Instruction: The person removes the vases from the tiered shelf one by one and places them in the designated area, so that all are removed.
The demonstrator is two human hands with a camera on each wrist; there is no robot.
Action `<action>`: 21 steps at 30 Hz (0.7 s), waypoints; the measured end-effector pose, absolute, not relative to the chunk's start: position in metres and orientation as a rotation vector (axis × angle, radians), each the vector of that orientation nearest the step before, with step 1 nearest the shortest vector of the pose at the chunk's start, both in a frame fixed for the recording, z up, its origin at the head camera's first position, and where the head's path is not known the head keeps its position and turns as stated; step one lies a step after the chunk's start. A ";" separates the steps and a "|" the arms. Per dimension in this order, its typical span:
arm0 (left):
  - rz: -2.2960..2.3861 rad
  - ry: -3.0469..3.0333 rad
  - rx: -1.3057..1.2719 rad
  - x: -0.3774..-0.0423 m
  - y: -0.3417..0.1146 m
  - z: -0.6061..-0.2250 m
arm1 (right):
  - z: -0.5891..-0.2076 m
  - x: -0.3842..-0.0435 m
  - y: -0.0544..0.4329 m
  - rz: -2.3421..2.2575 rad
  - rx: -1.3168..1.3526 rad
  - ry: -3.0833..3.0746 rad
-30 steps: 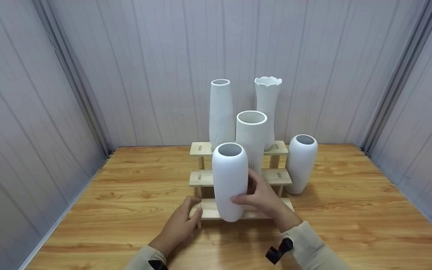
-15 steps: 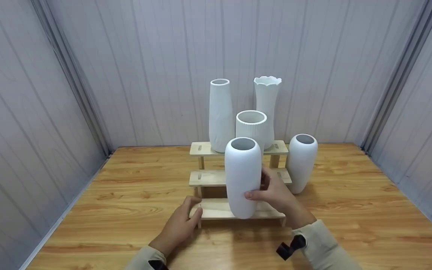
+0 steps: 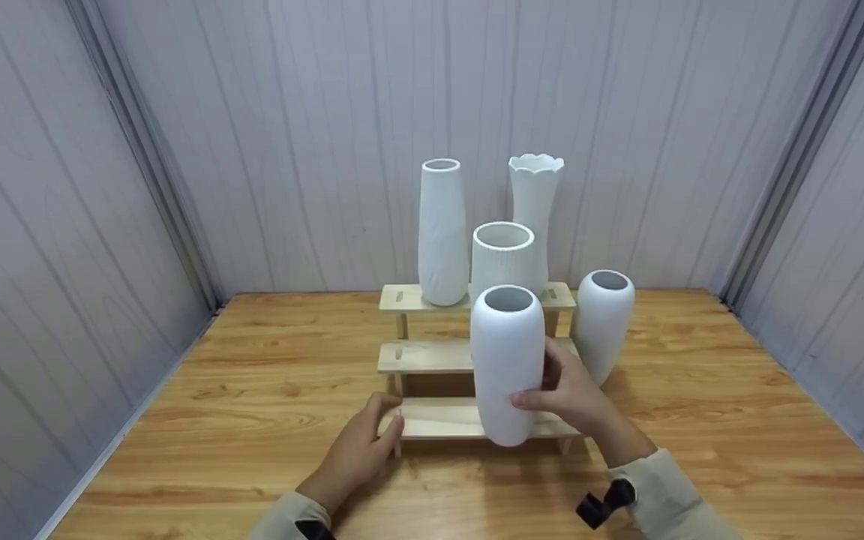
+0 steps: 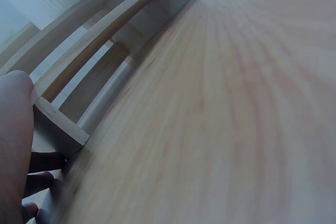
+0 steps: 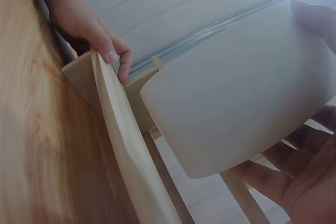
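A smooth white vase (image 3: 505,367), narrowing at top and bottom, is upright in my right hand (image 3: 571,396). The thumb lies on its front and the other fingers wrap round its right side. In the right wrist view the base of the vase (image 5: 231,90) hangs just over the lowest step of a three-tier wooden stand (image 3: 432,420). My left hand (image 3: 357,448) grips the left end of that lowest step, with thumb in front and index finger behind. The left wrist view shows several fingers beside the stand's end leg (image 4: 60,129).
A tall slim vase (image 3: 442,232) and a scalloped-rim vase (image 3: 534,202) stand on the top tier. The ribbed vase (image 3: 503,262) on the middle tier is partly hidden by the held one. Another smooth vase (image 3: 603,326) stands on the table (image 3: 267,360), right of the stand.
My right hand has carried the smooth vase rightward along the front of the stand, rising slightly and then lowering. The left hand stays at the step's left end.
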State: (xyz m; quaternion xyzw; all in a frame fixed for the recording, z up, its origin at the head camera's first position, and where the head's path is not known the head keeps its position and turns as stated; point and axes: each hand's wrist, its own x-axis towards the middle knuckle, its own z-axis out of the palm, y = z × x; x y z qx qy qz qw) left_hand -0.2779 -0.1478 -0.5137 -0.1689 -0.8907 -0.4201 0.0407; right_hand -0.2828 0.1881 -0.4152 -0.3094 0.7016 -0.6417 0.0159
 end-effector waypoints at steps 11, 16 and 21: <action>-1.250 -2.698 -0.503 -0.278 -0.148 -0.514 | -0.425 -0.282 0.212 -1.959 -0.902 2.309; -1.290 -2.715 -0.531 -0.276 -0.148 -0.513 | -0.428 -0.281 0.223 -1.992 -0.861 2.279; -1.275 -2.728 -0.508 -0.277 -0.147 -0.513 | -0.429 -0.279 0.234 -1.976 -0.798 2.359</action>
